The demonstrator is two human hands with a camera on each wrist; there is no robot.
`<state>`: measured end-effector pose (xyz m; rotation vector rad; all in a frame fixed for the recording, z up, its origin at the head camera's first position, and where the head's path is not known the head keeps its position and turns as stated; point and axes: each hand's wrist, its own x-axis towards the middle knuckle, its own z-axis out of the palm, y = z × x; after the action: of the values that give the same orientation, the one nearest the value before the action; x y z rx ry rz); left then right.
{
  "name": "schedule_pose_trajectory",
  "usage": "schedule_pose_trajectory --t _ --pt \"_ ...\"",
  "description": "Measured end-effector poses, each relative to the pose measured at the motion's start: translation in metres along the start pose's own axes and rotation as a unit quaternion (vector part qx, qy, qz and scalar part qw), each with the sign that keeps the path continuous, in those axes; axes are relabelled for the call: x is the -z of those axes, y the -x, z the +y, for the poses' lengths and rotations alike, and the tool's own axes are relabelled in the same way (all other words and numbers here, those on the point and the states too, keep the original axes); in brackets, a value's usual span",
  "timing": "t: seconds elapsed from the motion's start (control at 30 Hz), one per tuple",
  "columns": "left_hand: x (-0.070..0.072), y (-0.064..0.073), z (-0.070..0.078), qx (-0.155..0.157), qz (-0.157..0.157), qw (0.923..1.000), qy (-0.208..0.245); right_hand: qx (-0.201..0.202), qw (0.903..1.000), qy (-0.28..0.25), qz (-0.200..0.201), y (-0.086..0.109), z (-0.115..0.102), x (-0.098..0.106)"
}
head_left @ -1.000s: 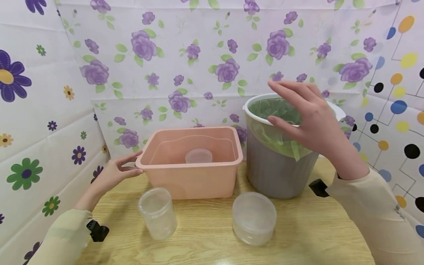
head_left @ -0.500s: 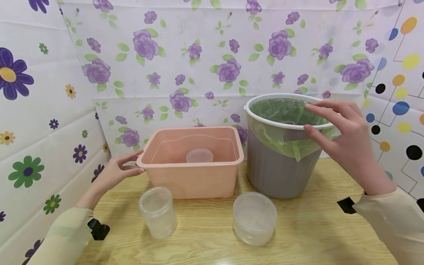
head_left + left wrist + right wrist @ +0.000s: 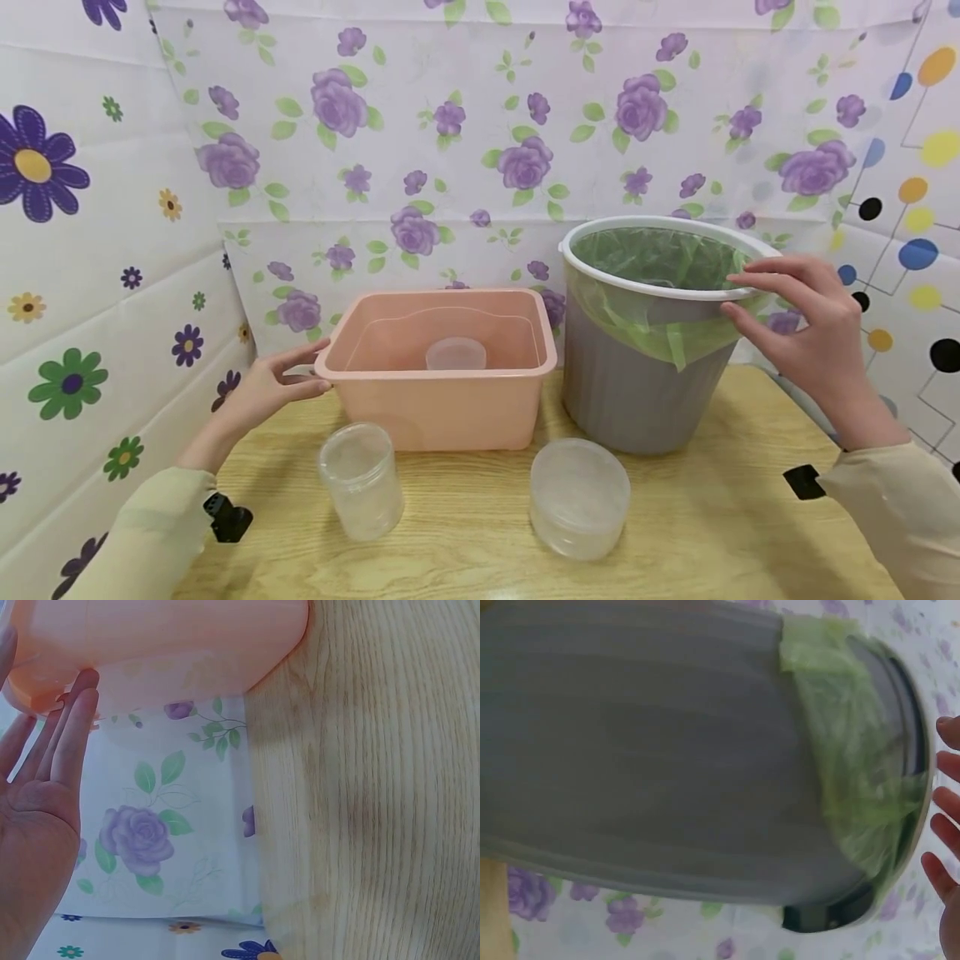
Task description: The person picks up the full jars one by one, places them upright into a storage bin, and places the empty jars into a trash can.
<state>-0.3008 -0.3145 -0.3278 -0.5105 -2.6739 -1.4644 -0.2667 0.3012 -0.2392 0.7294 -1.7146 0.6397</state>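
Observation:
In the head view my left hand (image 3: 258,406) touches the left end of a peach plastic tub (image 3: 438,412). Its fingers look extended against the tub in the left wrist view. A round translucent container (image 3: 456,354) sits inside the tub. My right hand (image 3: 813,333), fingers spread and slightly bent, is at the right rim of a grey trash can (image 3: 645,400). Whether it touches the rim, I cannot tell. A green bag (image 3: 637,321) lines the can and folds over its white rim. The right wrist view shows the fingertips (image 3: 946,802) beside that rim.
On the wooden table (image 3: 465,558), in front of the tub, stands a clear jar (image 3: 362,483). A round lidded clear container (image 3: 580,500) stands in front of the trash can. Flowered cloth (image 3: 480,150) covers the walls behind and at the left; dotted cloth hangs at the right.
My right hand has moved right and down, from over the trash can's opening to its right rim. The left hand has stayed at the tub. The head view has shifted slightly.

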Motion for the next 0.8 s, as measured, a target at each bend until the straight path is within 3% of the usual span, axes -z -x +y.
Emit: schedule_pose_trajectory --t 0.17,0.3,0.5,0.8 --pt "0.000 0.000 0.000 -0.003 -0.002 1.0000 0.009 -0.033 0.9993 -0.014 -0.012 0.012 0.013 0.002" --pt "0.000 -0.001 -0.002 0.000 0.000 1.0000 0.006 -0.053 0.9982 -0.028 0.006 0.020 0.023 -0.005" --pt "0.000 -0.002 -0.001 0.000 0.000 1.0000 0.007 -0.090 0.9931 -0.056 0.049 0.020 0.020 -0.013" --pt "-0.002 0.000 -0.002 -0.010 0.003 0.9998 0.014 -0.131 0.9863 -0.056 0.083 0.020 0.013 -0.021"
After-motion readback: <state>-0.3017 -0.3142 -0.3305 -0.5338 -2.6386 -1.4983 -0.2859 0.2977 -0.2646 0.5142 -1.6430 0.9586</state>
